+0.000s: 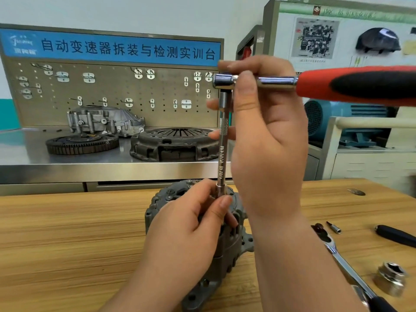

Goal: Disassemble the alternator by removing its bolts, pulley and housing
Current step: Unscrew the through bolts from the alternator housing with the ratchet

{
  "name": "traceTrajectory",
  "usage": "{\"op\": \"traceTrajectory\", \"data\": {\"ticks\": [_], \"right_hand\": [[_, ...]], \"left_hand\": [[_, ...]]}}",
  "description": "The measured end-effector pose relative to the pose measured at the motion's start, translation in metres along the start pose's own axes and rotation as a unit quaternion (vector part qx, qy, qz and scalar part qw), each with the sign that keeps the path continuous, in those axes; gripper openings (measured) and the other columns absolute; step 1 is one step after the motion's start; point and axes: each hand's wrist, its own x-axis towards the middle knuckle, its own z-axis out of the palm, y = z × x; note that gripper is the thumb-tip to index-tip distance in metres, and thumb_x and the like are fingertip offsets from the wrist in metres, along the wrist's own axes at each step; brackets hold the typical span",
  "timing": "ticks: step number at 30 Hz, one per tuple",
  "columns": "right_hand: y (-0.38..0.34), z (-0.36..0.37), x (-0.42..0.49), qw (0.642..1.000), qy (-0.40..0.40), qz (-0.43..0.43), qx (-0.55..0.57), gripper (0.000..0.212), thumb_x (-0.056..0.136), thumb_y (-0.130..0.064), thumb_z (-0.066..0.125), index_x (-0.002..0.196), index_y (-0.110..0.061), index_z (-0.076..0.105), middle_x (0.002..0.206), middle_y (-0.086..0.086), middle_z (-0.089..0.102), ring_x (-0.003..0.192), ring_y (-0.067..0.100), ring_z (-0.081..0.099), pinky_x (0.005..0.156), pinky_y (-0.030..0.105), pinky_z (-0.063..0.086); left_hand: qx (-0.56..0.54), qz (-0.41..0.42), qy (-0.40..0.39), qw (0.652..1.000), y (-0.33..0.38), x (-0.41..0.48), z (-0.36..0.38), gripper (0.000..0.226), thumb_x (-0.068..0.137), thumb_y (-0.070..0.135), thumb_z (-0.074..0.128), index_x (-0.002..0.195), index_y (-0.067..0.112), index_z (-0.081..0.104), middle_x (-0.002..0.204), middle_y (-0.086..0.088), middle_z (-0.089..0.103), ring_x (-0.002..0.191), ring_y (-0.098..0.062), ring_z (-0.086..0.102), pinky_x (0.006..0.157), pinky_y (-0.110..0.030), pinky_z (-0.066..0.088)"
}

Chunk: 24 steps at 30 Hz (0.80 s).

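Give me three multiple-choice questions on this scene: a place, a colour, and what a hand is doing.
1. The big loose socket lies: A) on the wooden table, right of the alternator; B) on the steel bench; C) on the pegboard.
2. The ratchet handle is: A) blue; B) red and black; C) yellow.
3. The left hand: A) lies flat; B) grips the bar's lower end; C) holds a hammer.
Answers: A, it sits beside the wrench; B, both colours show; B, fingers curl round it.

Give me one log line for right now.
left hand: pinches extension at alternator | right hand: grips ratchet head | alternator: upright on table
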Motion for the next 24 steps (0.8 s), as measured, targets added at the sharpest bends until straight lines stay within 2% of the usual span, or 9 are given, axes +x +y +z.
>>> {"op": "traceTrajectory", "data": {"ticks": [3,7,9,12,14,16,17,21,24], "right_hand": [[-0.003,0.001,0.001,0.981,-0.012,0.120,0.152,0.014,0.101,-0.019,0.038,0.096,-0.020,0.052,0.108,0.002,0.063,0.065,0.020,0.065,0.052,0.028,0.052],[-0.001,-0.003,0.004,0.901,-0.021,0.248,0.355,0.022,0.101,-0.030,0.033,0.097,-0.022,0.053,0.106,-0.002,0.067,0.058,0.016,0.062,0.052,0.026,0.051],[0.000,-0.006,0.004,0.883,-0.026,0.267,0.385,0.023,0.101,-0.031,0.033,0.095,-0.023,0.054,0.104,-0.003,0.068,0.057,0.016,0.062,0.053,0.025,0.050],[0.001,-0.005,0.004,0.940,-0.005,0.209,0.269,0.018,0.103,-0.024,0.036,0.098,-0.020,0.053,0.106,0.000,0.065,0.058,0.016,0.061,0.051,0.028,0.051],[0.001,-0.003,0.003,0.995,0.007,0.071,0.068,0.012,0.101,-0.015,0.041,0.099,-0.016,0.052,0.094,-0.003,0.061,0.058,0.016,0.057,0.052,0.032,0.052],[0.004,0.001,0.000,0.995,-0.006,-0.064,-0.081,0.009,0.099,-0.006,0.044,0.101,-0.007,0.053,0.086,-0.007,0.053,0.061,0.017,0.051,0.056,0.038,0.049],[0.005,0.003,-0.003,0.992,-0.007,-0.083,-0.099,0.009,0.098,-0.005,0.045,0.101,-0.007,0.053,0.086,-0.005,0.051,0.062,0.019,0.051,0.058,0.038,0.048],[-0.002,0.006,-0.003,0.993,0.010,0.089,0.071,0.013,0.101,-0.016,0.040,0.098,-0.021,0.052,0.105,0.002,0.060,0.067,0.021,0.062,0.058,0.029,0.052],[-0.003,0.003,0.002,0.939,0.001,0.215,0.267,0.019,0.102,-0.024,0.036,0.097,-0.023,0.054,0.111,0.002,0.063,0.066,0.018,0.062,0.057,0.028,0.052]], "left_hand": [[-0.004,0.018,-0.003,1.000,0.001,-0.002,-0.001,0.021,0.091,0.049,0.039,0.093,0.040,0.058,0.083,0.021,0.069,0.074,-0.010,0.065,0.071,-0.050,0.053],[0.003,0.032,-0.019,0.999,0.001,-0.002,-0.003,0.024,0.091,0.045,0.036,0.091,0.037,0.058,0.083,0.017,0.069,0.078,-0.011,0.064,0.075,-0.049,0.051],[0.009,0.021,-0.025,0.999,0.001,-0.001,-0.003,0.028,0.093,0.046,0.033,0.085,0.034,0.057,0.076,0.011,0.069,0.073,-0.014,0.064,0.073,-0.049,0.051],[0.022,0.004,-0.019,1.000,0.002,-0.001,-0.003,0.027,0.089,0.051,0.034,0.083,0.035,0.054,0.073,0.017,0.069,0.070,-0.009,0.063,0.066,-0.043,0.052],[0.019,-0.003,-0.011,1.000,0.004,-0.001,-0.002,0.021,0.083,0.049,0.037,0.086,0.037,0.055,0.077,0.028,0.067,0.071,-0.004,0.062,0.060,-0.038,0.050],[0.008,-0.011,-0.006,1.000,0.005,-0.001,-0.002,0.025,0.081,0.049,0.038,0.092,0.038,0.057,0.083,0.031,0.067,0.075,-0.005,0.063,0.067,-0.043,0.055],[0.004,-0.014,-0.002,1.000,0.005,-0.002,-0.001,0.027,0.081,0.049,0.038,0.093,0.037,0.058,0.084,0.031,0.067,0.076,-0.005,0.063,0.071,-0.046,0.055],[-0.014,-0.004,0.001,1.000,0.003,-0.003,0.000,0.034,0.094,0.052,0.033,0.093,0.033,0.060,0.081,0.019,0.070,0.074,-0.009,0.064,0.072,-0.051,0.053],[0.006,0.023,0.000,1.000,0.001,-0.003,-0.002,0.025,0.089,0.049,0.036,0.089,0.036,0.058,0.072,0.011,0.065,0.068,-0.010,0.059,0.064,-0.046,0.051]]}}
